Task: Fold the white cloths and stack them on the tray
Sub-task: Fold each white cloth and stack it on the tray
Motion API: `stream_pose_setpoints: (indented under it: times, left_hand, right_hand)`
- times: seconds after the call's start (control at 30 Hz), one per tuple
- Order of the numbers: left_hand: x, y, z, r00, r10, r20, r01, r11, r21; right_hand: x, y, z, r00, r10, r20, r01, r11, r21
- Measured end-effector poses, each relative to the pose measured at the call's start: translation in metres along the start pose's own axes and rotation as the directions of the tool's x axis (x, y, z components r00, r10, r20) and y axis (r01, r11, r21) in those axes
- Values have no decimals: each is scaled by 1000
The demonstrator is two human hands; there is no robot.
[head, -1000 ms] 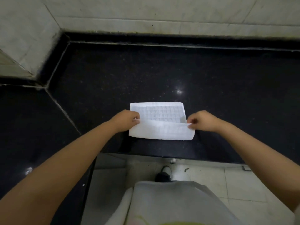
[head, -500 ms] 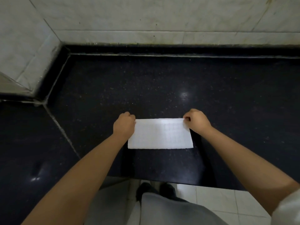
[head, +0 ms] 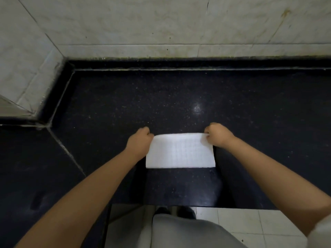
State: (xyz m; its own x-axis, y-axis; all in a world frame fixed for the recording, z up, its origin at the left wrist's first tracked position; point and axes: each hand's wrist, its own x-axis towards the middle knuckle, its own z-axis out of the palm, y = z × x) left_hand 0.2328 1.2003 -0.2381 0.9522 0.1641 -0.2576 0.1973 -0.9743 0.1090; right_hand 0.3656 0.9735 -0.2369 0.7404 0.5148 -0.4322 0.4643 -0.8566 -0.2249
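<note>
Big black speckled stone counter (head: 179, 97) fills the view, glossy, with a bright glint of light near its middle, and it turns a corner at nine o'clock, where a pale grouted seam cuts across it. Behind it, from ten round to two o'clock, stands the cream marble-tiled wall (head: 143, 24), stained along its base. Down at six o'clock, pale floor tiles (head: 241, 224) and grey trousers (head: 188, 231) show below the counter's front edge.

And here's the action: a white, faintly gridded rectangular cloth (head: 179, 151) lies flat on the counter, folded over, just short of the front edge, dead centre. Both bare forearms reach in from five and seven o'clock. The left hand (head: 138, 142) is curled at the cloth's far left corner, fingers tucked under so that exactly how they pinch is hidden. The right hand (head: 217, 134) pinches the far right corner, fingers curled over the fabric.
</note>
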Motion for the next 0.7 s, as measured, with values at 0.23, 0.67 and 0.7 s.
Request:
stream_pose_setpoints:
  times: [0.23,0.67,0.7]
  left_hand:
    - [-15,-25,-49,819,283,-500,-241,959,148]
    - [-58,-23,54,956,270,-118,-263,962,69]
    - [-51,-18,50,964,219,-149,-217,976,31]
  right_hand:
    - [-41,2,-36,741,-194,-642,280,959,33]
    - [-83,-3,81,850,342,-401,-248,931,268]
    - [-80,-5,77,830,435,-349,-353,894,275]
